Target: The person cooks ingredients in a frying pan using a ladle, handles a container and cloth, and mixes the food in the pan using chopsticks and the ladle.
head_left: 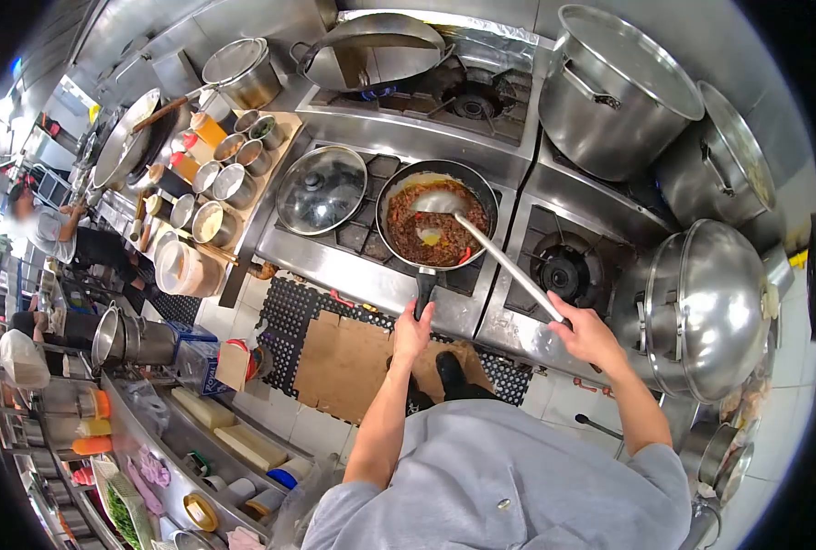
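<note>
Left hand (pixel 411 335) is gripping the black handle (pixel 424 288) of a round dark frying pan (pixel 489 213) just ahead; right hand (pixel 585 332) is clenching a long silver metal ladle (pixel 509 263), bowl sitting in reddish-brown minced food (pixel 454 244) ahead-left. Steadying pan, sweeping under food is probably working best.

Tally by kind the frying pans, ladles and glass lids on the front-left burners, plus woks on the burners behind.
Frying pan: 1, held in left hand
Ladle: 1, held in right hand
Glass lid: 1
Wok: 1
Total: 4
</note>
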Tool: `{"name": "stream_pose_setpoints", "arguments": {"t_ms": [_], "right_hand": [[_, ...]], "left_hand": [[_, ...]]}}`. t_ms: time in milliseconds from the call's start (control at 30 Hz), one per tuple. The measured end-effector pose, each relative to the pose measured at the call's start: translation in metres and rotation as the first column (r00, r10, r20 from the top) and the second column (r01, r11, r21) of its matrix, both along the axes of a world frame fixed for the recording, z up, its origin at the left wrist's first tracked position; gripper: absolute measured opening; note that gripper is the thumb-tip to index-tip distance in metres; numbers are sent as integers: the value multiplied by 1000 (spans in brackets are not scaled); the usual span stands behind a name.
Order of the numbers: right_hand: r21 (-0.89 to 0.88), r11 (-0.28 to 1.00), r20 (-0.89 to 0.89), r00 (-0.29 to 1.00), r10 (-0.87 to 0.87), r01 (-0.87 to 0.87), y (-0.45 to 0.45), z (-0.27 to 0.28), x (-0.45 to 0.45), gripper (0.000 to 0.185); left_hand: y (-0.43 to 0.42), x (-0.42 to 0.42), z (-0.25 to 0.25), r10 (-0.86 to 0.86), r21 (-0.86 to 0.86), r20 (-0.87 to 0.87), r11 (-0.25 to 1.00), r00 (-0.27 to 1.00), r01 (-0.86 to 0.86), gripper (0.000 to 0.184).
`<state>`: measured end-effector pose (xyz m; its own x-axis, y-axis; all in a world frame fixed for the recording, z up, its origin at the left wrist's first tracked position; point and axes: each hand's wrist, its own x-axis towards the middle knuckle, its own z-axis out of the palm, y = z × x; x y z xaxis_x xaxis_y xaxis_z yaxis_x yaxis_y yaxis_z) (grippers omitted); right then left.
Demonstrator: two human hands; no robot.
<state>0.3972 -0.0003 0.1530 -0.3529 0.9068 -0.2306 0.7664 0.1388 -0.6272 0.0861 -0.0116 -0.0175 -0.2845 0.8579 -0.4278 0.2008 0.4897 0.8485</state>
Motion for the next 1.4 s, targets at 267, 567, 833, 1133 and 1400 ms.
{"name": "stream_pose_setpoints", "arguments": {"t_ms": [267,567,833,1133,1400], "right_hand": [[-75,971,-122,965,-233,225,-28,-101,-60,58],[5,993,-215,970,-115,119,-21,-53,-33,58],[-89,986,-45,989,-144,140,33,-85,-66,57],[88,990,-113,987,117,-107,-13,-15,-7,57],[-631,752,26,974,-226,191,-17,47,-27,55]], "left_hand": [[3,10,-10,24,49,-126,999,992,-18,54],[9,-3,-5,-9,54,-148,998,989,17,52],[7,1,-9,8,34,-114,999,993,-4,47],[10,-3,-48,3,160,-198,987,980,30,48],[10,-6,-27,-53,45,-35,998,998,54,51]]}}
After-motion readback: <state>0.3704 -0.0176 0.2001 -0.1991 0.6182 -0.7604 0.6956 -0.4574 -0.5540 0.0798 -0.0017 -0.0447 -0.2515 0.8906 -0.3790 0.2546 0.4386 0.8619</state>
